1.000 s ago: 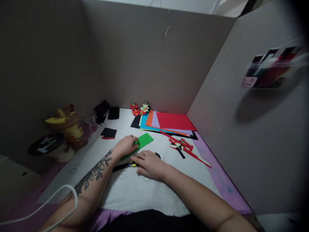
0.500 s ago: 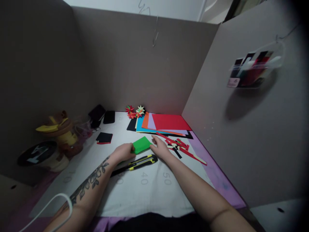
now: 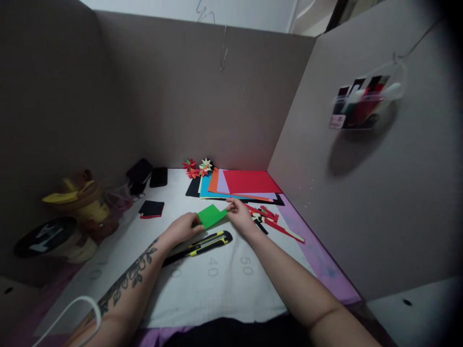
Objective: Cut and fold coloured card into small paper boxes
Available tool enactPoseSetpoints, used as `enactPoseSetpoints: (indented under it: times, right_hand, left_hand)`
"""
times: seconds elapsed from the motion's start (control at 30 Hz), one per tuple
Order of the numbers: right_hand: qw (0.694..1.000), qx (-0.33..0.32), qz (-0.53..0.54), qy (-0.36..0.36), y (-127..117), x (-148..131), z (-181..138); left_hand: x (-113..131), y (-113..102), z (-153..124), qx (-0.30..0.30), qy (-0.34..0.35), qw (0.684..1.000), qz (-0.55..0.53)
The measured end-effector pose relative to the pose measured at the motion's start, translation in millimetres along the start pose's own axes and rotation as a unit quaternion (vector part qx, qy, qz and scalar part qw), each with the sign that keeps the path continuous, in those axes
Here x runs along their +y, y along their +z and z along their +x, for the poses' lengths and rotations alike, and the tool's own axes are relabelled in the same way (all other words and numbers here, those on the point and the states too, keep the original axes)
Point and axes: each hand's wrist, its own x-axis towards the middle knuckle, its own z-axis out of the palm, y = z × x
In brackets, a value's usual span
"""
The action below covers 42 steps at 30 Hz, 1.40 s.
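A green sheet of paper (image 3: 210, 216) lies between my two hands over the white mat. My left hand (image 3: 182, 226) grips its left edge, fingers curled and thumb along the near side. At the right end, the fingertips of my right hand (image 3: 238, 215) pinch a narrow flap or strip of the green paper, slightly raised. Just in front of the paper rests a black and yellow utility knife (image 3: 210, 243), touched by neither hand. Its far left part is hidden by my left hand and forearm.
Coloured sheets (image 3: 249, 181) are stacked at the back, beside folded paper stars (image 3: 205, 165). Red and black paper scraps (image 3: 269, 218) lie right of my right hand. Small dark squares (image 3: 152, 208), a black phone-like object (image 3: 158, 177) and tubs (image 3: 54, 238) stand left. Grey panels surround the table.
My right hand has shifted from beside the green paper's right corner to pinching and lifting its right end. The left hand stays on the left edge. The view has turned slightly.
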Motion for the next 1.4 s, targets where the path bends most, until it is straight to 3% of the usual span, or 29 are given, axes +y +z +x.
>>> enactPoseSetpoints:
  times: [0.1,0.2,0.27,0.33,0.4,0.43,0.5,0.53,0.6,0.67,0.73,0.83,0.9,0.97,1.07,1.13,1.27,1.4]
  right_hand:
    - [0.993,0.09,-0.076,-0.028,-37.6,-1.8,13.7]
    - [0.969,0.162,-0.185,-0.016,-84.5,-0.5,22.9]
    - [0.94,0.175,-0.29,0.025,-110.7,0.6,24.7]
    - [0.891,0.172,-0.413,0.072,-125.0,-0.4,23.3]
    - [0.846,0.159,-0.499,0.098,-122.8,-5.3,19.3]
    - [0.837,0.143,-0.519,0.093,-115.4,-9.3,16.3]
    - [0.856,0.08,-0.509,0.037,-90.7,-20.0,7.5]
    - [0.879,0.019,-0.476,-0.013,-75.3,-26.1,1.7]
    - [0.907,-0.172,-0.366,-0.119,-43.9,-38.5,-12.0]
    - [0.878,-0.33,-0.287,-0.195,-18.0,-48.4,-26.0]
    - [0.847,-0.391,-0.278,-0.23,-1.7,-53.8,-36.6]
    - [0.836,-0.394,-0.296,-0.243,6.3,-53.7,-43.1]
    - [0.832,-0.394,-0.304,-0.247,6.1,-51.3,-43.1]
    - [0.827,-0.398,-0.309,-0.251,5.7,-49.7,-42.6]
    - [0.824,-0.397,-0.317,-0.25,7.4,-51.1,-43.7]
    - [0.823,-0.398,-0.316,-0.253,7.4,-54.2,-44.7]
    - [0.84,-0.383,-0.294,-0.246,-8.8,-61.3,-38.5]
    - [0.895,-0.251,-0.312,-0.195,-47.4,-60.5,-18.5]
  left_hand:
    - [-5.3,-3.8,0.4,0.039,-0.043,0.996,0.063]
    - [-10.0,-6.4,-0.9,0.027,-0.082,0.992,0.088]
    - [-12.4,-6.8,-1.2,0.013,-0.091,0.993,0.074]
    - [-15.0,-6.3,-0.1,0.006,-0.091,0.994,0.057]
    - [-18.3,-5.4,2.3,-0.005,-0.09,0.995,0.039]
    - [-20.1,-4.9,3.7,-0.01,-0.092,0.995,0.029]
    - [-23.4,-4.0,6.3,-0.016,-0.099,0.995,0.01]
    - [-24.7,-3.7,7.3,-0.016,-0.1,0.995,0.006]
    - [-25.7,-3.5,8.5,-0.013,-0.099,0.995,0.012]
    - [-24.2,-5.1,8.1,-0.002,-0.089,0.996,0.026]
    - [-20.2,-9.5,5.7,0.044,-0.063,0.996,0.036]
    - [-12.5,-20.5,-1.2,0.163,-0.003,0.985,0.049]
    - [-9.2,-27.2,-6.2,0.203,0.018,0.976,0.074]
    - [-8.8,-30.2,-9.7,0.163,0.035,0.981,0.1]
    - [-12.9,-28.4,-10.9,0.035,0.071,0.992,0.097]
    - [-17.3,-26.4,-9.6,0.004,0.075,0.994,0.079]
    - [-29.4,-27.8,-4.7,0.06,0.052,0.995,0.065]
    - [-40.8,-24.8,-0.2,0.101,0.009,0.991,0.09]
